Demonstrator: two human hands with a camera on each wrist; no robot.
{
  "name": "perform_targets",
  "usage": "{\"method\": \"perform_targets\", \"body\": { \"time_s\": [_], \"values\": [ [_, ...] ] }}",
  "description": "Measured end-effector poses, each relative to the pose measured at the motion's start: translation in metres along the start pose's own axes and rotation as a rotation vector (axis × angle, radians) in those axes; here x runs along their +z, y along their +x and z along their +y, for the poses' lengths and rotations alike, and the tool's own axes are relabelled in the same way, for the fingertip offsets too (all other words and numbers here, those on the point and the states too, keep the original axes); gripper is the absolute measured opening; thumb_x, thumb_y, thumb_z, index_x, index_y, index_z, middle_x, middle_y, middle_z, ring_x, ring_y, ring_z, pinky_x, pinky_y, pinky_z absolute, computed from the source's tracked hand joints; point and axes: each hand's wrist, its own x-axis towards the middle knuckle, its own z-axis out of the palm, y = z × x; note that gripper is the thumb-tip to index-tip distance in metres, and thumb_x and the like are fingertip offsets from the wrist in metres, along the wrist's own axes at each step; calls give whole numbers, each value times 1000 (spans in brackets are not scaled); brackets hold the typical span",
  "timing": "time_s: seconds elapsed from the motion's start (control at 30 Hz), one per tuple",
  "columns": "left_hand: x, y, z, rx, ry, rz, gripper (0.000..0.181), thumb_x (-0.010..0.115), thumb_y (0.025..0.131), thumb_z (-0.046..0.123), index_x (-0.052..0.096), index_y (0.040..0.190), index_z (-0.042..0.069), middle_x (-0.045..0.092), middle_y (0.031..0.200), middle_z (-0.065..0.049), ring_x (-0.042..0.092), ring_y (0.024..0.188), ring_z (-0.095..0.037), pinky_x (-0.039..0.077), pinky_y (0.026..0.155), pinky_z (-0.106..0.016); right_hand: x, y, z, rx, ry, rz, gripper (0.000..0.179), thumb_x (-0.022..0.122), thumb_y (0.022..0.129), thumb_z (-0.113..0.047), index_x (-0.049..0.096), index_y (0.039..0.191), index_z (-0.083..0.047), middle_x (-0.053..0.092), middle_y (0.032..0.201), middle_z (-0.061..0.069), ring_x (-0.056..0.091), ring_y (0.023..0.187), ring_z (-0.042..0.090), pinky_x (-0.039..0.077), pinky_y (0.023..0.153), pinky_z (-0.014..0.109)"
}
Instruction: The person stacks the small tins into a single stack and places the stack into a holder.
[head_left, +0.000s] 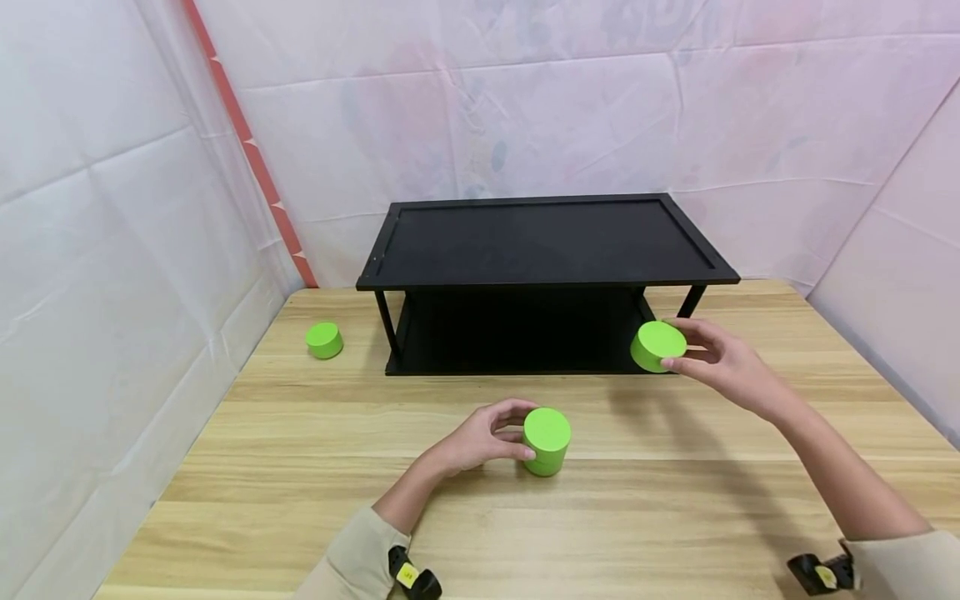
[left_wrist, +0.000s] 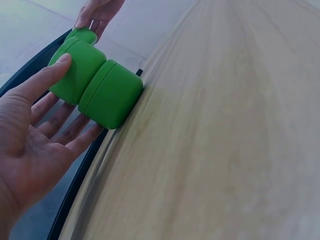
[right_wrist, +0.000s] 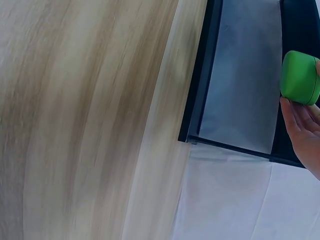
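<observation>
We see a wooden table (head_left: 225, 500) with pale, streaky grain, spreading in front of a black shelf (head_left: 543, 242) and past both its ends. The shelf stands directly on the wood: slim posts (head_left: 387, 322) carry its rimmed upper board above a lower board (head_left: 517, 346). We find a green round block (head_left: 324, 341) near the shelf's left end, apart from it, and an upright stack of two such blocks (head_left: 546, 444) in front of the shelf's middle.

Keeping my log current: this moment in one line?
left hand: grips upper of two stacked green cylindrical containers; right hand: holds third, raised near black two-tier shelf; fourth: on wooden table, left of shelf
</observation>
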Motion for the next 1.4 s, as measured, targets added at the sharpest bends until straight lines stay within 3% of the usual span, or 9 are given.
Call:
{"method": "perform_targets", "body": {
  "time_s": [0.2,0.43,0.53,0.87,1.13,1.23,1.4],
  "values": [
    [0,0,0,-1,1,4,54,67,78,-10,46,127,-6,52,124,-11,46,117,-23,40,96,-33,6,2,-5,19,-2,-6,54,66,86,-12,42,132,2,49,121,12,57,96,2,50,75,18],
    [-5,8,-22,-4,7,7,58,69,77,-9,46,129,-1,52,125,-8,47,116,-18,41,95,-30,10,4,-8,8,-3,-26,53,67,86,-13,43,131,1,50,119,13,57,97,4,50,75,19],
    [-6,9,-24,12,8,1,57,69,77,-7,46,129,0,52,125,-8,48,115,-17,41,95,-30,13,5,-10,-13,2,-23,52,67,85,-12,44,130,2,52,116,13,58,96,6,50,75,19],
    [-5,8,-22,4,0,0,58,69,77,-10,46,129,-1,51,125,-9,47,116,-19,41,96,-31,22,7,-15,-29,31,-42,51,69,84,-10,46,128,-1,52,114,13,59,94,8,51,74,20],
    [-1,-1,-1,5,2,-3,55,67,79,-8,45,128,-5,51,125,-11,46,117,-23,40,97,-32,28,5,-18,-33,39,-55,52,68,84,-12,46,129,-2,53,115,13,59,97,10,51,76,20],
    [-1,-2,-2,15,-4,-2,54,67,79,-8,45,128,-6,51,125,-11,46,117,-23,40,97,-32,30,4,-21,-34,55,-66,53,69,84,-12,45,130,-3,53,118,13,57,99,8,50,77,20],
    [-3,4,-16,2,3,6,56,68,78,-10,46,129,-2,51,125,-9,47,116,-19,40,96,-30,33,4,-26,-59,76,-84,53,69,83,-9,45,130,-1,53,119,14,57,99,9,50,77,21]
  ]
}}
